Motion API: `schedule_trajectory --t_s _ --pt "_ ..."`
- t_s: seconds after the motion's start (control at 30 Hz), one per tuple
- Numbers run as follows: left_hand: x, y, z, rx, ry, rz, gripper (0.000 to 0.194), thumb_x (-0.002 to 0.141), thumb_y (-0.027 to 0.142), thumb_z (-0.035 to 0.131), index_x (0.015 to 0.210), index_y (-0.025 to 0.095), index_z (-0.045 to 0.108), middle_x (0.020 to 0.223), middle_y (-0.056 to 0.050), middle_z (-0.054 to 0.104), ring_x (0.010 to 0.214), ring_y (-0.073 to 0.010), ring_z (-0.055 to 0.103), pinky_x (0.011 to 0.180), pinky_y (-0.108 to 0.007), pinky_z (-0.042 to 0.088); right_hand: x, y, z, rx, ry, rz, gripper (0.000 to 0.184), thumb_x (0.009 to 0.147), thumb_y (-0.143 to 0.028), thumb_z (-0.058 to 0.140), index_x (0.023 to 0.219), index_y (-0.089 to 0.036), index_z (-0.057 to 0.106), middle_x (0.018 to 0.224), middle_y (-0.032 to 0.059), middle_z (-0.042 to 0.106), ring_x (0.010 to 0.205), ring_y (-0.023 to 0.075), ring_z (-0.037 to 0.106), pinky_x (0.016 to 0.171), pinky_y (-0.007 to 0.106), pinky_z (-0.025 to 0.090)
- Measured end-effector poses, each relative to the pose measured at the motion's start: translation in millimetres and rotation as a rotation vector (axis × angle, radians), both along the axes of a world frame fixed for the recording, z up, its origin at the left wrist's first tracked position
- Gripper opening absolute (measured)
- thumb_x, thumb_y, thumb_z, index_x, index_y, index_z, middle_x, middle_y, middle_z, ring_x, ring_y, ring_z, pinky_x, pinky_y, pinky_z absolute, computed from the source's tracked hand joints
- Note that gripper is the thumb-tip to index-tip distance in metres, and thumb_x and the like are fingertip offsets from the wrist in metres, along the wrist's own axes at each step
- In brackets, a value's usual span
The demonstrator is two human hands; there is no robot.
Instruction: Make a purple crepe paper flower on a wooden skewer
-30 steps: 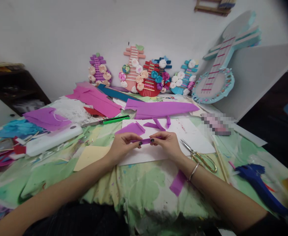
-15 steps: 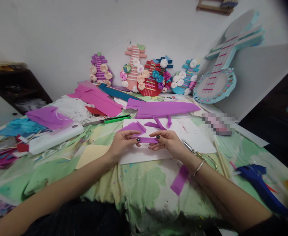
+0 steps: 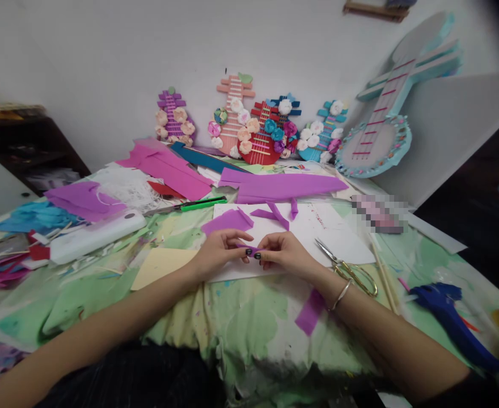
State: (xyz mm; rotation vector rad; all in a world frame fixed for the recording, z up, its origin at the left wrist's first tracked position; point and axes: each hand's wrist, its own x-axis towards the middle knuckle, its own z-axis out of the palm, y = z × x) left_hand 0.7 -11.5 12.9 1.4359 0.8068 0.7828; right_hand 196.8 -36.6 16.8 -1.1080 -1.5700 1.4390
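Between my two hands is a small strip of purple crepe paper [image 3: 253, 248], mostly covered by my fingers. My left hand [image 3: 218, 253] pinches one end of it, thumb against fingers. With thumb and fingertips close beside it, my right hand [image 3: 284, 253] grips the other end. Beneath them lies a white sheet [image 3: 304, 226] with faint red marks. On that sheet, just past my hands, are a folded purple piece [image 3: 229, 221] and narrow twisted purple strips [image 3: 273, 214]. Gold-handled scissors [image 3: 346, 268] rest beside my right wrist. A short purple piece [image 3: 310, 313] lies nearer me.
A blue glue gun [image 3: 449, 317] and thin wooden sticks [image 3: 383, 275] lie at right. A green cutter knife [image 3: 202, 204], a white tool-like block [image 3: 98, 237] and crepe paper sheets [image 3: 170, 167] cover the left and back. Decorated paper instruments [image 3: 260, 136] lean against the wall.
My hands have drawn together, and the purple strip that was stretched between them is now bunched at my fingertips. My right hand has shifted slightly down and left.
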Motion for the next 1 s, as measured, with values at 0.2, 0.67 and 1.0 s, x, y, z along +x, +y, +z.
schedule_trajectory --t_s 0.2,0.67,1.0 --pt "-1.5 1.2 1.1 -0.022 0.043 -0.022 0.023 0.07 0.024 0.07 0.087 0.009 0.065 0.06 -0.004 0.068 0.058 -0.0135 0.064 0.062 -0.023 0.048 1.2 1.1 -1.6 -0.109 0.067 0.014 0.031 0.062 -0.039 0.075 0.069 -0.011 0.063 0.055 0.002 0.063 0.045 0.0091 0.057 0.046 0.02 0.046" --pt "0.8 -2.6 6.2 -0.04 0.067 -0.016 0.026 0.069 0.023 0.071 0.091 0.008 0.067 0.067 -0.007 0.071 0.062 -0.0147 0.066 0.065 -0.024 0.051 3.0 3.5 -3.8 -0.159 0.084 0.017 0.031 0.065 -0.039 0.073 0.07 -0.01 0.065 0.055 0.0025 0.064 0.044 0.009 0.056 0.046 0.02 0.046" --pt "-1.6 0.2 3.8 -0.057 0.048 -0.04 0.024 0.07 0.023 0.071 0.088 0.009 0.069 0.067 -0.008 0.071 0.063 -0.015 0.066 0.067 -0.025 0.051 6.6 3.7 -2.3 -0.105 0.098 0.095 0.027 0.072 -0.037 0.068 0.074 -0.011 0.064 0.058 0.0015 0.064 0.047 0.0087 0.056 0.049 0.02 0.046"
